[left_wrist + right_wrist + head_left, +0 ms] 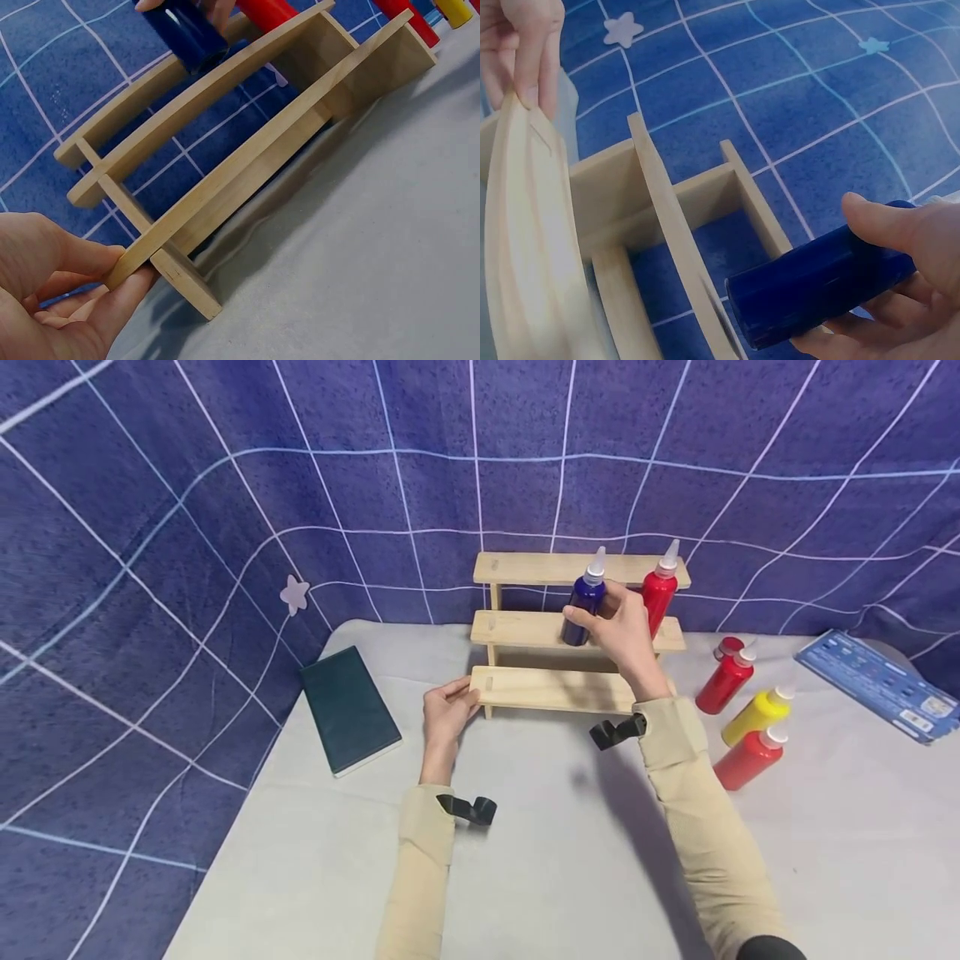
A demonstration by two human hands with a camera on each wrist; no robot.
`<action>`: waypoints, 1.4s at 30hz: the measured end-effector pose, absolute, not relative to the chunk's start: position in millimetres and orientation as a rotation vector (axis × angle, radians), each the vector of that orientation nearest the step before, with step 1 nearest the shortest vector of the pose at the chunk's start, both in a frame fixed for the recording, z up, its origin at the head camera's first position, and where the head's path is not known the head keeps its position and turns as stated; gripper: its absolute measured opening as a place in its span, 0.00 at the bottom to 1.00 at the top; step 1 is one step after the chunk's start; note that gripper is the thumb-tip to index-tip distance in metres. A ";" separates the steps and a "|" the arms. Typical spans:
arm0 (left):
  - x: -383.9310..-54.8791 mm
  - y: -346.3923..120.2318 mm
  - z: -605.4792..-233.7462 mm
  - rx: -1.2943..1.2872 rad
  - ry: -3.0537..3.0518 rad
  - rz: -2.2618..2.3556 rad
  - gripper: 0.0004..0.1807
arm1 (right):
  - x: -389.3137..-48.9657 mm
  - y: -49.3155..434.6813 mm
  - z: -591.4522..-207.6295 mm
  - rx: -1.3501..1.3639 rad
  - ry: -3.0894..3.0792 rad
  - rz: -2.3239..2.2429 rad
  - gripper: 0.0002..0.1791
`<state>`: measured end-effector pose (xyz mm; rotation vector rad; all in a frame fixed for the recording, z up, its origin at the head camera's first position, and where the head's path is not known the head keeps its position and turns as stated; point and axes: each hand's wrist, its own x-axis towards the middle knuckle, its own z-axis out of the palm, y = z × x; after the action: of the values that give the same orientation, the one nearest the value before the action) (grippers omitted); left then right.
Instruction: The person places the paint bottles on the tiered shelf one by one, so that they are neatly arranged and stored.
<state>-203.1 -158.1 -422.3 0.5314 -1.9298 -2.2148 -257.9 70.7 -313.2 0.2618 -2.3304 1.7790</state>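
Note:
A three-tier wooden rack (555, 687) stands at the back of the table. My left hand (447, 710) pinches the left end of its lowest shelf, thumb and fingers on either face in the left wrist view. My right hand (624, 631) grips a dark blue bottle (817, 281) with a clear pointed nozzle, thumb along one side. The blue bottle is tilted slightly and its base overlaps the middle shelf (517, 627) in the head view. Just right of it, a red bottle (658, 597) with a pointed nozzle stands on the rack, partly hidden by my right hand.
Right of the rack are a red bottle (724, 682), a yellow bottle (757, 717) and another red bottle (750, 760), with a small red item (729, 648) behind. A blue printed packet (881, 683) lies farther right. A dark green book (351, 710) lies at left. A blue gridded curtain (420, 493) hangs behind.

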 end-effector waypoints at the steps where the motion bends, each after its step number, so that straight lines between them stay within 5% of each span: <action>1: -203.1 -157.9 -422.6 0.531 -1.928 -2.218 0.19 | -259.9 70.0 -313.6 0.249 -2.337 1.775 0.22; 27: -204.1 -156.8 -423.6 0.547 -1.942 -2.197 0.19 | -277.5 61.8 -318.0 0.279 -2.453 1.752 0.33; 42: -207.7 -156.9 -426.7 0.535 -1.953 -2.178 0.19 | -219.6 96.6 -295.7 0.368 -2.250 1.742 0.34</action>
<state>-207.7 -156.9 -426.7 0.5348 -1.9531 -2.1782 -219.6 96.6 -295.7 0.3678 -2.2503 1.7421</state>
